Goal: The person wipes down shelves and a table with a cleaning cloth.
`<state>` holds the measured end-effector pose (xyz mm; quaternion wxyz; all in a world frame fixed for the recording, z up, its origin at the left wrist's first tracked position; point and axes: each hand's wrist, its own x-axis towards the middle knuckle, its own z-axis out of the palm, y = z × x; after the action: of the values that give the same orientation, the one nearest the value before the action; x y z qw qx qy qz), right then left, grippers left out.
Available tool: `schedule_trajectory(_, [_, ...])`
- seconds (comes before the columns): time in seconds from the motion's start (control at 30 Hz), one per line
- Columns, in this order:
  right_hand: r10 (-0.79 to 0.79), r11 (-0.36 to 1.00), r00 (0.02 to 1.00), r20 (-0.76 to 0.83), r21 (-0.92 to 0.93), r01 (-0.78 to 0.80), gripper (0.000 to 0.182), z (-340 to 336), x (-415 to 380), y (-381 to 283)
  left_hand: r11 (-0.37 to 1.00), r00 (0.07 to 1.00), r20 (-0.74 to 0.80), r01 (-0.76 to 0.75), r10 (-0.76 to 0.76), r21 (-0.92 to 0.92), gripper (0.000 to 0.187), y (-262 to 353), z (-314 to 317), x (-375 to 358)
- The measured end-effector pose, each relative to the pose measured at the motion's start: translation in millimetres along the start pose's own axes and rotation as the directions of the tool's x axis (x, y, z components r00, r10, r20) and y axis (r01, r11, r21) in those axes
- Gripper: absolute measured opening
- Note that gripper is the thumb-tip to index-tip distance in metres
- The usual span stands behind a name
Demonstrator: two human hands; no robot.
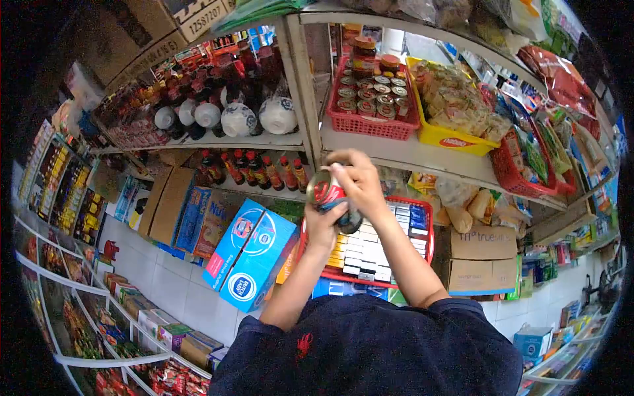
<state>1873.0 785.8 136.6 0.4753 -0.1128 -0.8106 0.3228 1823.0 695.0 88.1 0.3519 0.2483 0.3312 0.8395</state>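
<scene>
A metal can (330,193) with a gold-coloured top and a red and dark label is held tilted in front of my chest. From below, my left hand (322,226) closes round it. The fingers of my right hand (358,180) wrap over its top and side. A dark rounded end (350,222) shows under my right wrist; I cannot tell whether it is part of the same can or a second one. Beneath my forearms is a red basket (428,232) packed with small white, yellow and blue boxes.
Ahead, a shelf carries a red basket of cans and jars (373,125), a yellow basket of bagged goods (456,142) and white bowls (239,120). Sauce bottles (254,169) line the level below. A blue carton (254,254) stands left, a brown carton (483,261) right.
</scene>
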Motion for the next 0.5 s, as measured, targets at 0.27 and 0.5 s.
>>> schedule_trajectory(0.27, [0.046,0.997,0.998,-0.040,-0.056,-0.048,0.030,-30,-51,6,0.980,0.974,-0.178,0.107,-0.138,-0.170,0.054,-10,-4,17])
schedule_trajectory(0.5, [0.121,0.966,0.988,0.093,-0.242,-0.095,0.067,-23,-70,3,0.984,0.956,-0.274,0.064,-0.108,-0.164,0.084,-27,10,3])
